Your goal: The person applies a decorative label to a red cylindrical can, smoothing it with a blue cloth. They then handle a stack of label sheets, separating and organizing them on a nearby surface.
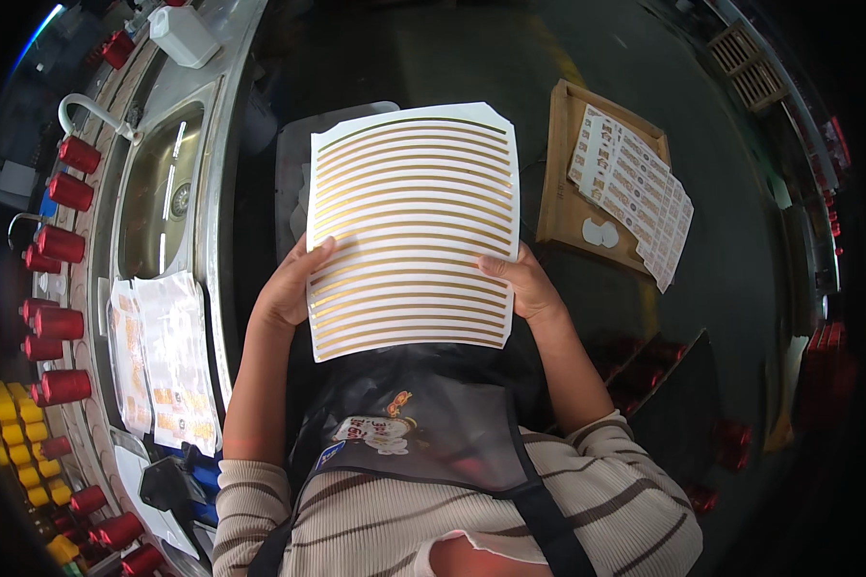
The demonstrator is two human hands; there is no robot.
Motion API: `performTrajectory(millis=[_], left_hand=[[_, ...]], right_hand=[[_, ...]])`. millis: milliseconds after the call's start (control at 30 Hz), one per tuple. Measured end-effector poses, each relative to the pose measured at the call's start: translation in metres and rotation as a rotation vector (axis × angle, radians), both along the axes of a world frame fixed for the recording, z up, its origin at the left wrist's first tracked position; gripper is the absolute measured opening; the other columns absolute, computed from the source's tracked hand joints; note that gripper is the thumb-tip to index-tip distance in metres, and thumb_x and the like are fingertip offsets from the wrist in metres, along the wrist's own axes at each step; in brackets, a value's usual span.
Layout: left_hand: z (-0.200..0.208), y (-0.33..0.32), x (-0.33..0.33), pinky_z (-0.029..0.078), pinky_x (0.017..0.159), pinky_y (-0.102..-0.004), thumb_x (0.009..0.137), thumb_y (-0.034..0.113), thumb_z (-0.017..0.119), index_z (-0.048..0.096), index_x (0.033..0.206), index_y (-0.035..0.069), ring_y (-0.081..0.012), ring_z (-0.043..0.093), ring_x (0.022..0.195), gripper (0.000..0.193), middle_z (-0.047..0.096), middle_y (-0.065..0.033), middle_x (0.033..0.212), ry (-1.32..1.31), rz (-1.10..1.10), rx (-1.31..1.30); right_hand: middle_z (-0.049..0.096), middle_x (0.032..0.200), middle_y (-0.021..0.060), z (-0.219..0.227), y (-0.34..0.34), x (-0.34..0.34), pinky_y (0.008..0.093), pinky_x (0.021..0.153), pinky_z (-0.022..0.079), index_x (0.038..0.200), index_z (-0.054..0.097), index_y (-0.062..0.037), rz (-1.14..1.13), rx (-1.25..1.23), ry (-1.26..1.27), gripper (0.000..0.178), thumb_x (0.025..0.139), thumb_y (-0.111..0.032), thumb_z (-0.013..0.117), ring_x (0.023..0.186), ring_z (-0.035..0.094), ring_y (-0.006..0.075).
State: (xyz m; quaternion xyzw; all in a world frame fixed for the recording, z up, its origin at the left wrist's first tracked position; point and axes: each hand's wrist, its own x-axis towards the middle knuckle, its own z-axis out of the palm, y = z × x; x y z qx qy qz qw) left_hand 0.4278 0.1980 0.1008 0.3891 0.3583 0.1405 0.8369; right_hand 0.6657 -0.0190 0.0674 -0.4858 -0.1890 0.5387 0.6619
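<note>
Between my two hands is a white sheet crossed by many thin gold stripes, held up before my apron. My left hand grips its left edge, thumb on the striped face. On the opposite edge, my right hand pinches the sheet with the thumb in front. The fingers of both hands are hidden behind the sheet. The sheet's far corners look clipped, and it bows slightly.
A metal sink with a pale faucet lies left, beside printed sheets and red bottles. At right, a wooden tray carries printed sticker sheets. Behind my sheet sits a grey bin.
</note>
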Motion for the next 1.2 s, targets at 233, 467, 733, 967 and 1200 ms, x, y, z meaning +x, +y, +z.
performTrajectory(millis=[233, 467, 733, 967, 1200], left_hand=[[-0.023, -0.013, 0.004, 0.048, 0.094, -0.0335, 0.087, 0.018, 0.074, 0.051, 0.13, 0.005, -0.0192, 0.063, 0.107, 0.05, 0.066, -0.0112, 0.116, 0.01, 0.035, 0.255], [-0.025, -0.039, 0.028, 0.051, 0.068, -0.0318, 0.091, 0.004, 0.063, 0.052, 0.121, 0.001, -0.0204, 0.07, 0.082, 0.032, 0.07, -0.0203, 0.089, 0.331, 0.104, 0.862], [-0.027, -0.091, 0.052, 0.053, 0.059, -0.0489, 0.081, 0.003, 0.057, 0.044, 0.124, 0.007, -0.0417, 0.064, 0.067, 0.045, 0.06, -0.02, 0.078, 0.45, 0.101, 1.516], [-0.027, -0.063, 0.051, 0.052, 0.061, -0.05, 0.085, 0.004, 0.057, 0.045, 0.123, 0.008, -0.0441, 0.063, 0.07, 0.04, 0.063, -0.0231, 0.083, 0.47, 0.086, 1.44], [-0.02, -0.021, 0.021, 0.055, 0.072, -0.0359, 0.093, 0.009, 0.062, 0.048, 0.131, 0.002, -0.024, 0.07, 0.085, 0.041, 0.069, -0.013, 0.105, 0.017, 0.06, 0.771]], right_hand=[[0.057, 0.128, 0.0146, -0.023, -0.005, 0.002, 0.0358, 0.1, 0.045, 0.139, 0.042, 0.0018, -0.056, 0.098, 0.287, 0.063, 0.086, -0.017, 0.071, 0.116, 0.057, 0.0228], [0.058, 0.124, 0.0142, -0.034, 0.022, -0.035, 0.0355, 0.096, 0.046, 0.134, 0.044, 0.0047, -0.178, -0.159, -0.141, 0.043, 0.094, -0.006, 0.055, 0.112, 0.058, 0.0216], [0.043, 0.137, 0.014, -0.049, 0.057, -0.089, 0.0354, 0.104, 0.038, 0.145, 0.026, -0.0018, -0.421, 0.027, -0.612, 0.06, 0.092, 0.0, 0.054, 0.126, 0.046, 0.0233], [0.046, 0.133, 0.0172, -0.041, 0.042, -0.098, 0.0357, 0.105, 0.037, 0.143, 0.023, 0.0062, -0.315, 0.117, -0.546, 0.064, 0.09, -0.003, 0.057, 0.121, 0.048, 0.025], [0.058, 0.124, 0.0179, 0.0, 0.005, -0.042, 0.0361, 0.092, 0.052, 0.136, 0.042, 0.0038, -0.307, 0.012, -0.159, 0.047, 0.092, -0.006, 0.057, 0.108, 0.062, 0.0244]])
